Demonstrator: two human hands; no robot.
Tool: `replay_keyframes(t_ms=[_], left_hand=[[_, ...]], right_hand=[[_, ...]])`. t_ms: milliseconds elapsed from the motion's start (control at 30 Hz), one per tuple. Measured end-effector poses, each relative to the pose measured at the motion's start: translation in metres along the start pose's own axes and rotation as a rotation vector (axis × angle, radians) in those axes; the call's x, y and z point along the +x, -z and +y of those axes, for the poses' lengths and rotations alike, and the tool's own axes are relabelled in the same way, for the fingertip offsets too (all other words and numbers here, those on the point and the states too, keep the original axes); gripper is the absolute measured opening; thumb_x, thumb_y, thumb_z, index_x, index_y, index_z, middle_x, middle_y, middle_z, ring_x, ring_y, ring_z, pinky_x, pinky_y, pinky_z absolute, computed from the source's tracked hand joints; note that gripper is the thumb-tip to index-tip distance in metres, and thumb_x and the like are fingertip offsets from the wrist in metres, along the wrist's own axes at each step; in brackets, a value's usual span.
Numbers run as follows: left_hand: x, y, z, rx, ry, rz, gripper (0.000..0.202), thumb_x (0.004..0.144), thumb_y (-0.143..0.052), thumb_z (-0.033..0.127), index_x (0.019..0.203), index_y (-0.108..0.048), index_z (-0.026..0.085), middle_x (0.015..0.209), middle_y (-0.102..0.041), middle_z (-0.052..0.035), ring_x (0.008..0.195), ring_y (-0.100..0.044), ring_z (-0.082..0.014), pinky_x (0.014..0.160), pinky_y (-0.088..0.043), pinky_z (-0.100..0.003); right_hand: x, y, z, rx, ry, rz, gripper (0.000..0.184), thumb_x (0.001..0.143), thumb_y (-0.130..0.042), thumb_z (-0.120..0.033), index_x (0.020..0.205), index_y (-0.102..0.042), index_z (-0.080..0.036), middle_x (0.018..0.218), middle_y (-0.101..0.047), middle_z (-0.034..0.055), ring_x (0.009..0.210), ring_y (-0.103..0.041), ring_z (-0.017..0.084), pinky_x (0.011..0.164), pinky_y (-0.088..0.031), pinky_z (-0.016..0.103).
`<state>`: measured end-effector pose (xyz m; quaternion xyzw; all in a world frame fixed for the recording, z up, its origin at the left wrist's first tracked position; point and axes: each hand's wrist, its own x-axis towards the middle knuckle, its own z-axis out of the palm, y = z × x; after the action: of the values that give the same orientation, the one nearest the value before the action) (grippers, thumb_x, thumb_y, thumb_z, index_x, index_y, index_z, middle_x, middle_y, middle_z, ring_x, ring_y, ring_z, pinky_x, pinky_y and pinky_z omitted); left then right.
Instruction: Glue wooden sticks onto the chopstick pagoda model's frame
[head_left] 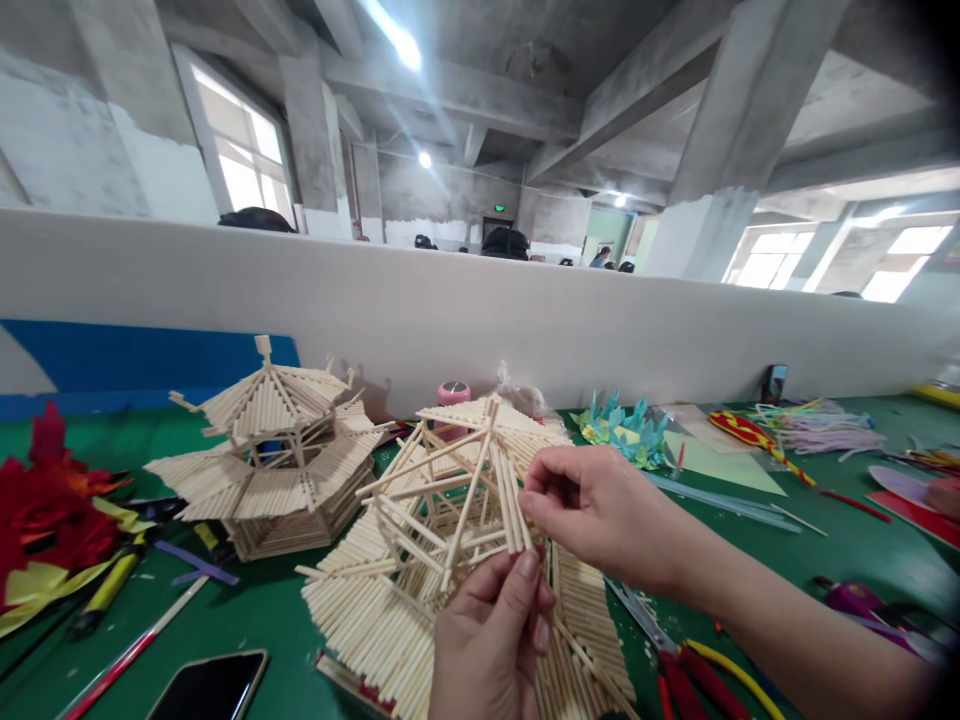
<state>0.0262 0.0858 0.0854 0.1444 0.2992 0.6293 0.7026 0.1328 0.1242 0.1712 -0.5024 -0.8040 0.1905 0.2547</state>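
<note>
Sticks of half-built pavilion [420, 520] are pinched tight by left hand [487, 640] & right hand [600, 510]. Finished pavilion [277, 450] is seen centre-left, phone [210, 686] btm left, scissors [645, 625] btm right.

Two hands, both bare. Left hand [491, 640]: shown from the back, cut off at the wrist by the bottom edge; nails short, plain, rounded. Right hand [592, 510]: knuckles and finger backs showing, creases at the joints. Right forearm [787, 640]: bare along all its visible length, blurring toward the lower right corner.
</note>
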Motion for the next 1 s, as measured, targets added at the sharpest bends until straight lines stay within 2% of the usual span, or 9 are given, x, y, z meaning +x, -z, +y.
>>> replay_keyframes(t_ms=[300, 600, 867, 1000], left_hand=[[-0.001, -0.006, 0.001, -0.023, -0.043, 0.062, 0.024, 0.038, -0.086, 0.017, 0.056, -0.071, 0.011, 0.048, -0.064, -0.0021, 0.041, -0.053, -0.0055, 0.036, -0.038, -0.010], [-0.001, 0.001, -0.001, -0.022, -0.015, 0.014, 0.020, 0.046, -0.084, 0.018, 0.059, -0.070, 0.011, 0.045, -0.064, -0.0023, 0.036, -0.050, -0.0038, 0.038, -0.038, -0.011], [0.001, -0.005, -0.001, -0.017, -0.047, 0.044, 0.025, 0.038, -0.086, 0.019, 0.056, -0.070, 0.011, 0.043, -0.063, -0.0023, 0.036, -0.050, -0.0047, 0.036, -0.037, -0.011], [0.000, -0.006, -0.001, 0.008, -0.046, 0.070, 0.024, 0.038, -0.086, 0.019, 0.054, -0.069, 0.012, 0.041, -0.062, -0.0013, 0.033, -0.048, -0.0032, 0.035, -0.036, -0.010]], right_hand=[[-0.001, -0.002, 0.002, 0.023, 0.021, -0.001, 0.011, 0.073, -0.050, -0.018, 0.062, -0.052, -0.018, 0.052, -0.048, -0.0052, 0.048, -0.039, 0.006, 0.043, -0.031, 0.019], [-0.003, -0.003, 0.005, 0.037, 0.046, 0.008, 0.009, 0.073, -0.050, -0.017, 0.065, -0.054, -0.018, 0.054, -0.050, -0.0045, 0.049, -0.041, 0.006, 0.044, -0.032, 0.019], [-0.002, -0.004, 0.008, 0.024, 0.069, 0.025, 0.009, 0.073, -0.051, -0.017, 0.064, -0.051, -0.019, 0.054, -0.049, -0.0057, 0.049, -0.042, 0.006, 0.045, -0.032, 0.020], [-0.002, -0.008, 0.010, 0.097, 0.090, 0.066, 0.007, 0.072, -0.053, -0.017, 0.077, -0.051, -0.021, 0.057, -0.047, -0.0071, 0.050, -0.043, 0.007, 0.047, -0.035, 0.021]])
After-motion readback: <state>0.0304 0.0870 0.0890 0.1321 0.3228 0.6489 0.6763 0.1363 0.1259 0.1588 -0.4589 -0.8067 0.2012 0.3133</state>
